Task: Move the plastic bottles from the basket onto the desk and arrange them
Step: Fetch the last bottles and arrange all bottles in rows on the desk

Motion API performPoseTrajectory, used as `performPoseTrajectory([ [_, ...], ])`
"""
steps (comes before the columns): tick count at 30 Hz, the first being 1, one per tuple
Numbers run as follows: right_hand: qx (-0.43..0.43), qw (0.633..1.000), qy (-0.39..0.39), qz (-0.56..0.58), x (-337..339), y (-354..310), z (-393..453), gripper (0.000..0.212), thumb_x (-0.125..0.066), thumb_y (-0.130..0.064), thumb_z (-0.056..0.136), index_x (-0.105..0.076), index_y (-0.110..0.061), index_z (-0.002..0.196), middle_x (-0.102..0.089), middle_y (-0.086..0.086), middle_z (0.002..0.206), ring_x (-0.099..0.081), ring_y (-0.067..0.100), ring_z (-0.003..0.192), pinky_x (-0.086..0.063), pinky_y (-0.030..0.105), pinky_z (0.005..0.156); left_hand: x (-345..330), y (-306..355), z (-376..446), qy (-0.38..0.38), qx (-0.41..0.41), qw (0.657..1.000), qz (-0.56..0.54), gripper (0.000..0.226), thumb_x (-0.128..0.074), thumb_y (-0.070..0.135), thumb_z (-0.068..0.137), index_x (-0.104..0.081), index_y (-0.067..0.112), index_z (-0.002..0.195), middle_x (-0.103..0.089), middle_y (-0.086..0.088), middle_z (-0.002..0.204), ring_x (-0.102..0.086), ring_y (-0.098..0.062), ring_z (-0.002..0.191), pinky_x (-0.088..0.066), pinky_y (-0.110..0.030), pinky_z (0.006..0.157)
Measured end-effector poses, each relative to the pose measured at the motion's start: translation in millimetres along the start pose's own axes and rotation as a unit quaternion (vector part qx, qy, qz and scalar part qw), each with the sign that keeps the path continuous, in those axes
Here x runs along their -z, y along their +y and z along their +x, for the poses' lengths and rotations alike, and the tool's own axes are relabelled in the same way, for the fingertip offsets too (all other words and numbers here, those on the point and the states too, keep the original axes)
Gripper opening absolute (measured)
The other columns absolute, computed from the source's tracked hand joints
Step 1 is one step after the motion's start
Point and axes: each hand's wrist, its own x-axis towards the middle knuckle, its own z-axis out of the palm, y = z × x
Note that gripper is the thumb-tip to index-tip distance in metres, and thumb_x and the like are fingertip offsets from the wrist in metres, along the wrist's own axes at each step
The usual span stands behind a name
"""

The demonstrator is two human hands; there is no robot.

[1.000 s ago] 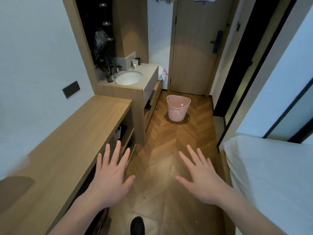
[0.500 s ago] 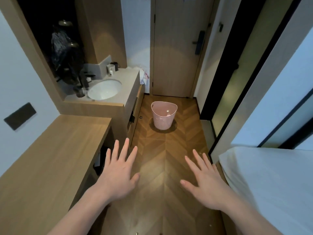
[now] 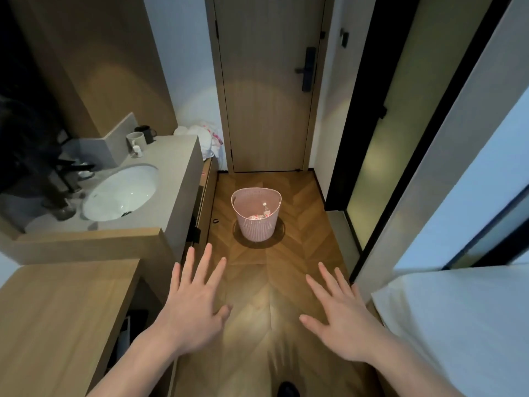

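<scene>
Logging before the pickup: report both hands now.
Left hand: open, fingers spread, holding nothing.
Right hand: open, fingers spread, holding nothing.

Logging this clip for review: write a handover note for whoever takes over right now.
Left hand: open, fingers spread, holding nothing.
Right hand: open, holding nothing.
Basket: on the floor ahead near the door, out of reach of both hands; bottles inside, number unclear.
Desk: at the left, no bottles on the part in view.
Done: nothing moved.
Left: reach the basket, carry the bottles over, arrange them.
</scene>
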Motion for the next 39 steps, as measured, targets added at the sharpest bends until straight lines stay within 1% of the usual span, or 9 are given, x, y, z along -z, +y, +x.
performPoseTrajectory([
  [9, 0.043, 0.999, -0.006, -0.025, 106.1, 22.8, 153.1, 0.084, -0.036, -0.071, 0.104, 0.008, -0.041, 0.17, 0.038, -0.01, 0.169, 0.033, 0.024, 0.159, 0.011, 0.054, 0.132, 29.4, -11.2, 148.0, -0.016, 0.055, 0.998, -0.012, 0.087, -0.037, 0.066, 0.1, 0.016, 0.038, 0.162, 0.048, 0.005, 0.157, 0.05, -0.027, 0.14, 0.025, -0.049, 0.118],
  [12, 0.048, 0.998, -0.023, -0.031, 132.2, 25.7, 200.7, 0.087, -0.034, -0.076, 0.101, 0.009, -0.042, 0.169, 0.041, -0.012, 0.167, 0.035, 0.023, 0.157, 0.014, 0.053, 0.13, 30.1, -21.0, 193.8, -0.023, 0.065, 0.997, -0.021, 0.092, -0.019, 0.079, 0.088, 0.021, 0.038, 0.159, 0.053, 0.007, 0.152, 0.058, -0.024, 0.132, 0.03, -0.047, 0.112],
  [14, 0.039, 0.998, -0.038, -0.043, 145.1, 27.7, 234.5, 0.088, -0.034, -0.076, 0.101, 0.011, -0.042, 0.168, 0.042, -0.011, 0.166, 0.037, 0.022, 0.156, 0.015, 0.052, 0.13, 32.5, -30.3, 226.9, -0.032, 0.069, 0.997, -0.033, 0.093, -0.012, 0.079, 0.081, 0.024, 0.037, 0.156, 0.052, 0.007, 0.153, 0.056, -0.025, 0.134, 0.03, -0.047, 0.112],
  [18, 0.008, 0.996, -0.034, -0.079, 166.3, 26.4, 314.8, 0.088, -0.034, -0.075, 0.101, 0.013, -0.042, 0.168, 0.042, -0.008, 0.167, 0.034, 0.025, 0.158, 0.012, 0.053, 0.13, 37.6, -54.0, 304.0, -0.03, 0.074, 0.996, -0.046, 0.092, -0.017, 0.077, 0.083, 0.027, 0.039, 0.154, 0.052, 0.007, 0.153, 0.052, -0.027, 0.138, 0.027, -0.05, 0.116],
  [22, -0.007, 0.996, -0.02, -0.083, 189.3, 25.2, 392.7, 0.088, -0.039, -0.074, 0.102, 0.01, -0.041, 0.168, 0.038, -0.008, 0.167, 0.029, 0.027, 0.161, 0.011, 0.055, 0.13, 46.7, -81.6, 393.7, -0.042, 0.064, 0.996, -0.052, 0.092, -0.027, 0.074, 0.091, 0.021, 0.038, 0.16, 0.047, 0.003, 0.158, 0.049, -0.029, 0.141, 0.024, -0.051, 0.119],
  [24, -0.017, 0.997, -0.027, -0.071, 203.6, 25.4, 426.1, 0.088, -0.039, -0.074, 0.102, 0.009, -0.042, 0.169, 0.037, -0.011, 0.168, 0.03, 0.024, 0.16, 0.012, 0.054, 0.129, 53.4, -90.5, 438.0, -0.053, 0.06, 0.995, -0.062, 0.089, -0.036, 0.069, 0.098, 0.017, 0.036, 0.162, 0.045, 0.003, 0.16, 0.048, -0.029, 0.143, 0.023, -0.052, 0.121],
  [29, -0.054, 0.998, -0.036, -0.004, 225.8, 33.1, 504.7, 0.088, -0.042, -0.074, 0.101, 0.006, -0.045, 0.169, 0.034, -0.012, 0.171, 0.031, 0.021, 0.159, 0.013, 0.053, 0.129, 61.7, -100.7, 538.6, -0.083, 0.015, 0.994, -0.063, 0.087, -0.042, 0.06, 0.101, 0.013, 0.034, 0.163, 0.042, -0.001, 0.162, 0.045, -0.032, 0.144, 0.017, -0.058, 0.124],
  [35, -0.079, 0.994, -0.06, 0.035, 242.6, 58.7, 589.7, 0.086, -0.043, -0.072, 0.102, 0.002, -0.043, 0.17, 0.033, -0.01, 0.173, 0.03, 0.023, 0.16, 0.011, 0.055, 0.131, 59.6, -110.7, 639.2, -0.106, -0.002, 0.993, -0.054, 0.088, -0.043, 0.059, 0.101, 0.014, 0.035, 0.163, 0.041, 0.0, 0.163, 0.044, -0.032, 0.145, 0.023, -0.055, 0.121],
  [39, -0.068, 0.995, -0.065, 0.046, 253.6, 78.9, 666.7, 0.086, -0.044, -0.071, 0.102, 0.002, -0.044, 0.169, 0.03, -0.01, 0.174, 0.029, 0.024, 0.16, 0.011, 0.055, 0.129, 49.2, -117.3, 712.4, -0.12, 0.006, 0.991, -0.054, 0.088, -0.043, 0.059, 0.1, 0.012, 0.035, 0.164, 0.038, 0.0, 0.164, 0.042, -0.031, 0.146, 0.024, -0.056, 0.121],
])
